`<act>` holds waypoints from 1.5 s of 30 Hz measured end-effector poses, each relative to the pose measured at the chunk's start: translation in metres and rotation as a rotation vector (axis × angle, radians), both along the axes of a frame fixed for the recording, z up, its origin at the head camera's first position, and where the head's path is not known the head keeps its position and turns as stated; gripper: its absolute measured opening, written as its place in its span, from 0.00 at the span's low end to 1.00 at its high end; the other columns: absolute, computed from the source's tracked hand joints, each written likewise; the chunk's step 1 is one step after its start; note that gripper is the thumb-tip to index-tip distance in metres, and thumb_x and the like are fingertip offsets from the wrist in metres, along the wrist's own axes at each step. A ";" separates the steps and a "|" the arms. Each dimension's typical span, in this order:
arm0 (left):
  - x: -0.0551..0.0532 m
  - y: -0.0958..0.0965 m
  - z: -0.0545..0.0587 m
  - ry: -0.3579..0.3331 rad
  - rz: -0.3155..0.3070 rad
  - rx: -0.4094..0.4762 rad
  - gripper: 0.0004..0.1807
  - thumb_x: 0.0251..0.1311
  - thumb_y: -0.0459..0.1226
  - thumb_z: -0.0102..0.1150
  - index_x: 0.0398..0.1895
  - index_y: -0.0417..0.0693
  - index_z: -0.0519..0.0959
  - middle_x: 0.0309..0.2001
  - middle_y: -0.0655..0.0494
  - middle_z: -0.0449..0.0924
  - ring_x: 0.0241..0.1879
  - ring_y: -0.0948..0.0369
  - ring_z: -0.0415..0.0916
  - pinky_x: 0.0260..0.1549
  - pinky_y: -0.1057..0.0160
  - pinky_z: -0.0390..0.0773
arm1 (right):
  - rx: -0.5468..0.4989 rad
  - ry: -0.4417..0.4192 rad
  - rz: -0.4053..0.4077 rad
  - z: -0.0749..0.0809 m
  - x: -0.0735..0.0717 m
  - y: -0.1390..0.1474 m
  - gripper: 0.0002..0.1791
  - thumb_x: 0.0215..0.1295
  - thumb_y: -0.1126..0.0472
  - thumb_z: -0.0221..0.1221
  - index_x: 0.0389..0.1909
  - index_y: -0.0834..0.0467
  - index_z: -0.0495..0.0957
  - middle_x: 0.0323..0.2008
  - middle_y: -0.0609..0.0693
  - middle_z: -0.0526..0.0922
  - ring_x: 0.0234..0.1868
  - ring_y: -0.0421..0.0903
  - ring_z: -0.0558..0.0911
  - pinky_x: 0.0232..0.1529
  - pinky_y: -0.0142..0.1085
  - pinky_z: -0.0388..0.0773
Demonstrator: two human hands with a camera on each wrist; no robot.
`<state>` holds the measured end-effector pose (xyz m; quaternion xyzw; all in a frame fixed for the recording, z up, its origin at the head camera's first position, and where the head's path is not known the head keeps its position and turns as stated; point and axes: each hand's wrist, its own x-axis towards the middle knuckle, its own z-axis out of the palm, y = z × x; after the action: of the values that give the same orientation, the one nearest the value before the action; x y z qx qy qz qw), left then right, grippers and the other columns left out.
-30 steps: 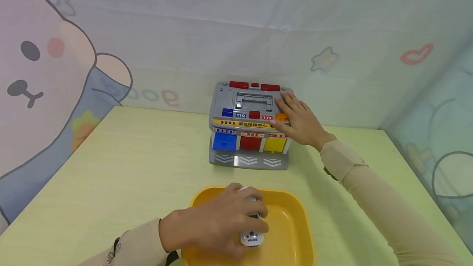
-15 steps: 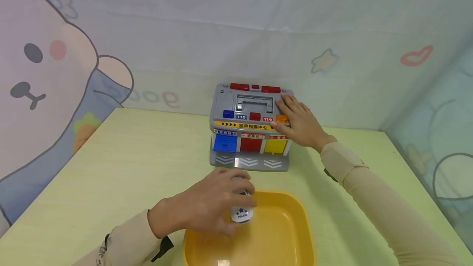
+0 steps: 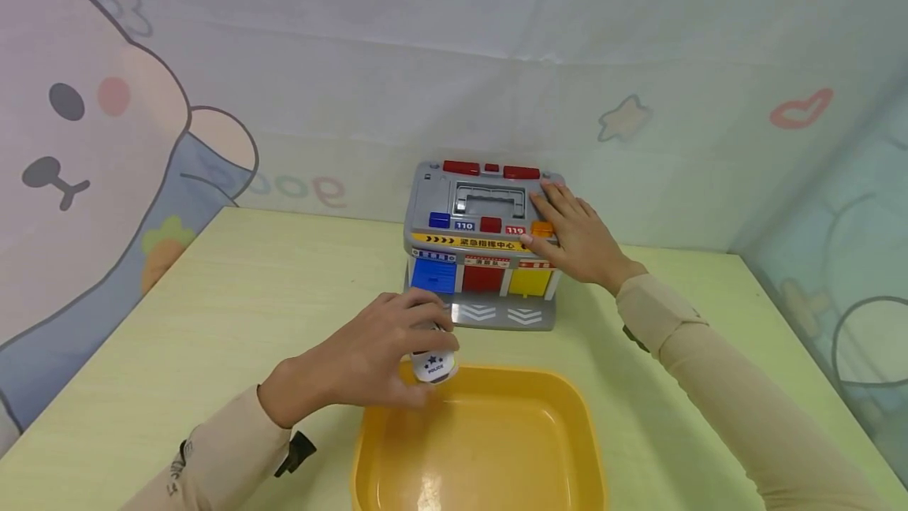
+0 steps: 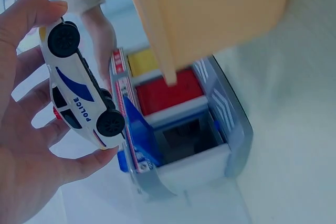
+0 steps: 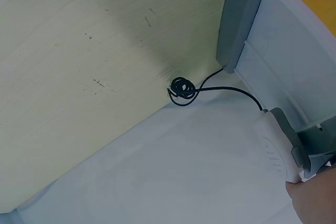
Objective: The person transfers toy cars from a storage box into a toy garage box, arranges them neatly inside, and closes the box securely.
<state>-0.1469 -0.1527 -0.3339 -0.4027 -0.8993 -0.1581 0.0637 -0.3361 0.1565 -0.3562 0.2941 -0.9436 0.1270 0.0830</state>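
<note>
My left hand (image 3: 376, 353) holds a toy police car (image 4: 79, 82) between thumb and fingertips, above the far-left rim of the yellow tray (image 3: 585, 416). White with blue stripes and black wheels, the car shows its side in the left wrist view. Beyond it stands a grey toy emergency station (image 3: 433, 195) with three garage doors. Its blue door (image 4: 139, 132) is swung up, baring a dark bay; the red door (image 4: 170, 90) and the yellow door (image 3: 530, 282) are down. My right hand (image 3: 578, 235) rests on the roof's right end, fingers extended.
In the right wrist view, a coiled black cord (image 5: 182, 87) lies by the table (image 5: 105, 51) edge. It runs to a white-and-grey piece (image 5: 278, 145) at the station's side. A printed cloth backdrop (image 3: 461, 85) rises behind the table.
My left hand has lifted the police car from over the tray's middle, forward and left towards the station's blue door. My right hand has stayed on the roof.
</note>
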 end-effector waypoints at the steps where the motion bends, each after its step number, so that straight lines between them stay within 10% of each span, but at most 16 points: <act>1: -0.001 -0.002 -0.001 -0.002 0.002 0.017 0.18 0.49 0.45 0.70 0.46 0.60 0.85 0.52 0.61 0.81 0.60 0.56 0.69 0.55 0.48 0.76 | 0.000 0.000 0.000 0.000 0.000 0.000 0.47 0.70 0.30 0.44 0.80 0.52 0.46 0.82 0.52 0.40 0.82 0.55 0.39 0.78 0.59 0.41; 17: -0.015 -0.027 -0.010 0.084 0.030 0.185 0.18 0.44 0.40 0.72 0.43 0.57 0.85 0.49 0.62 0.81 0.57 0.58 0.71 0.49 0.54 0.77 | -0.013 0.012 0.004 0.000 0.000 0.000 0.47 0.70 0.30 0.44 0.80 0.53 0.47 0.82 0.52 0.40 0.82 0.54 0.39 0.78 0.59 0.42; 45: -0.033 -0.058 -0.040 0.164 0.134 -0.027 0.19 0.46 0.42 0.73 0.45 0.56 0.86 0.49 0.57 0.82 0.59 0.51 0.72 0.55 0.40 0.76 | -0.005 0.006 0.000 0.000 0.000 -0.001 0.47 0.70 0.30 0.44 0.80 0.52 0.47 0.82 0.52 0.40 0.82 0.54 0.39 0.79 0.58 0.42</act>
<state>-0.1801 -0.2112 -0.3738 -0.3539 -0.9181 -0.1080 0.1421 -0.3362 0.1558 -0.3564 0.2942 -0.9431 0.1286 0.0865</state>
